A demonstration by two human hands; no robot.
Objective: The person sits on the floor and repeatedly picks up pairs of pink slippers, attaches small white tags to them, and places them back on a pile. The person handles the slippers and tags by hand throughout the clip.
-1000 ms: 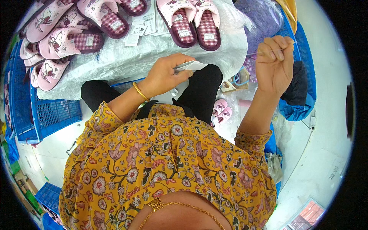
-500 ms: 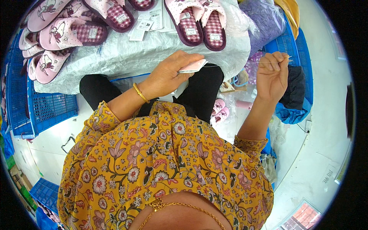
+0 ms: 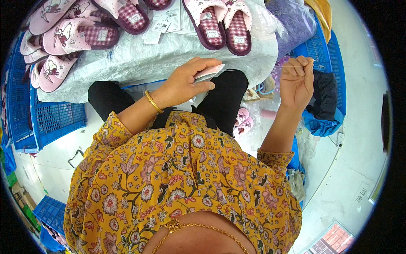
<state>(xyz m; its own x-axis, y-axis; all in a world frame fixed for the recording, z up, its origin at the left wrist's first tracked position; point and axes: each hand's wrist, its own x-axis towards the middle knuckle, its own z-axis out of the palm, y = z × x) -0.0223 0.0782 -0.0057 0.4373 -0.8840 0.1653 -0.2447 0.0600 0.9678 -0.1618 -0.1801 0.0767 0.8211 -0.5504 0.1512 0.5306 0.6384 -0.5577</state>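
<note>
My left hand [image 3: 182, 82] grips a small stack of pink-and-white cardboard tags [image 3: 209, 73] between thumb and fingers, above my lap. Raised out to the right, my right hand [image 3: 297, 82] pinches the end of a thin, pale thread [image 3: 292, 66] between thumb and forefinger. That thread runs leftward toward the tags and is too faint to follow all the way. A pair of pink slippers [image 3: 238, 31] with plum checked insoles lies on the covered table just beyond my hands. More loose tags [image 3: 163, 26] are spread on the table to their left.
Many pink slippers [image 3: 63, 36] are heaped at the table's left, on crinkled plastic sheeting [image 3: 127, 65]. Blue plastic crates [image 3: 59, 120] stand at left and right. Another slipper pair [image 3: 243, 120] is on the floor, near dark cloth [image 3: 325, 95] and a purple bag [image 3: 294, 23].
My right hand has shifted slightly left, still pinching the thread. In my left hand the tags are tilted a little differently, and the thumb has moved down from them.
</note>
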